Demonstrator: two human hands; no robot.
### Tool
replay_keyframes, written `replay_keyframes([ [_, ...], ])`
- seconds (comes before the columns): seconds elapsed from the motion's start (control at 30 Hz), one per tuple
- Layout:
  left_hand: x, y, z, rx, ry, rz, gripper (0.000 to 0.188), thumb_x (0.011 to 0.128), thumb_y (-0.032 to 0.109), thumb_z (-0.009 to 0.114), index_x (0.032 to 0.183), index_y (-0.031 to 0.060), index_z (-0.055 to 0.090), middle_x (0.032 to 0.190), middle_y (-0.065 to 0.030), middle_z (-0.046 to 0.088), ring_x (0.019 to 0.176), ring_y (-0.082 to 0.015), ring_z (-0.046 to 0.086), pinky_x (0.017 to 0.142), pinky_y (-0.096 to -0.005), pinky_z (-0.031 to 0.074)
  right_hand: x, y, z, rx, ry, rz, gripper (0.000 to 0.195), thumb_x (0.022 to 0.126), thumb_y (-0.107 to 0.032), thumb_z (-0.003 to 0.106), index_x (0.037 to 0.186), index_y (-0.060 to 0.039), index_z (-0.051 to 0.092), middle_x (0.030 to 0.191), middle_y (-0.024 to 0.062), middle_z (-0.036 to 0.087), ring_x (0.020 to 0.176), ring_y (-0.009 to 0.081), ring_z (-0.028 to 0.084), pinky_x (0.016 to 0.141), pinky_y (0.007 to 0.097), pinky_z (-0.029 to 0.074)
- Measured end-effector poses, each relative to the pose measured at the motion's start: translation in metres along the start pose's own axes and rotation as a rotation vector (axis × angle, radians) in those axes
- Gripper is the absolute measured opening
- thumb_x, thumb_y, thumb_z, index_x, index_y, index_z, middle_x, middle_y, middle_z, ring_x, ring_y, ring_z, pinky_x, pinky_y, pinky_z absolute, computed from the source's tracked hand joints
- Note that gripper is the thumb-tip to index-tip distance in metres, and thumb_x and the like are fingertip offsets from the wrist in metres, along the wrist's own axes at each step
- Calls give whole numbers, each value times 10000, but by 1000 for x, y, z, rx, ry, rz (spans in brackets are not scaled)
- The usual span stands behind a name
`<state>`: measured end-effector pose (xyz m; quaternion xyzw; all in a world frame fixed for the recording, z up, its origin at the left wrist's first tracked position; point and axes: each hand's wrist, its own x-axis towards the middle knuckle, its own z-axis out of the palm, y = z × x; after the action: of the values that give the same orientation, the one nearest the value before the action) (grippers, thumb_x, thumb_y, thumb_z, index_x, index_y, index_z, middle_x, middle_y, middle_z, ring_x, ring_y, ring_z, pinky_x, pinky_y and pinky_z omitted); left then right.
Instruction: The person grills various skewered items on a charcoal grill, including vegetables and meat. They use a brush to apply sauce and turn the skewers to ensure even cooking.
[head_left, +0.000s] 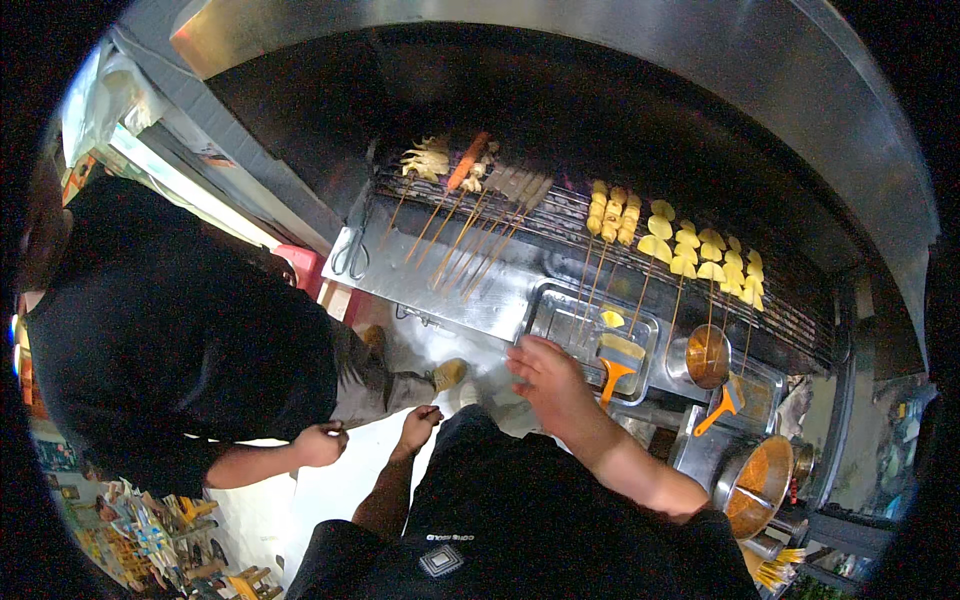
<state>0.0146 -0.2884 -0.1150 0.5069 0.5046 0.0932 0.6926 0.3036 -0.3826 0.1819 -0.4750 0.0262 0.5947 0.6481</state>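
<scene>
My right hand (546, 375) hangs in the air at the left edge of a metal tray (649, 367), fingers loosely spread and nothing in them. Low by my body, my left hand (421, 426) has curled fingers; whether they hold anything is unclear. In the tray rest a yellow slice (613, 319) and an orange-handled brush (617, 366). Beyond, on the charcoal grill (574, 202), lie skewers of yellow slices (685, 249), rolled yellow pieces (613, 214), dark grey strips (519, 184), an orange-red sausage-like piece (469, 161) and pale tentacle-like pieces (425, 159).
A person in black (180, 337) stands close on my left, one hand (319, 445) near mine. Scissors (350, 257) hang at the grill's left corner. To the right are a metal cup (679, 360), a second brush (720, 412) and a large seasoning bowl (726, 487). A metal hood (525, 19) overhangs the grill.
</scene>
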Motion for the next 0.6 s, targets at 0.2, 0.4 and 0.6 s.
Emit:
replay_keyframes([
  [0.2,30,18,-23,164,9,-37,241,803,141,616,971,-30,626,775,-36,618,701,-129,549,680,-274,444,122,19,36,-19,34,16,763,770,-576,588,1344,-137,343,1269,104,478,1259,270,351,980,440,236],
  [0.4,93,17,-84,498,-274,239,288,816,273,599,910,5,648,863,-134,648,821,-242,612,741,-358,473,165,20,80,186,97,-141,353,829,-366,640,1061,-126,526,980,53,617,849,184,610,572,303,461],
  [0.6,149,-46,-155,1001,-479,657,310,817,286,604,922,-2,645,844,-130,653,769,-216,618,702,-357,486,152,14,114,252,272,-183,105,897,-204,560,949,-115,580,785,21,613,597,107,530,484,249,387],
])
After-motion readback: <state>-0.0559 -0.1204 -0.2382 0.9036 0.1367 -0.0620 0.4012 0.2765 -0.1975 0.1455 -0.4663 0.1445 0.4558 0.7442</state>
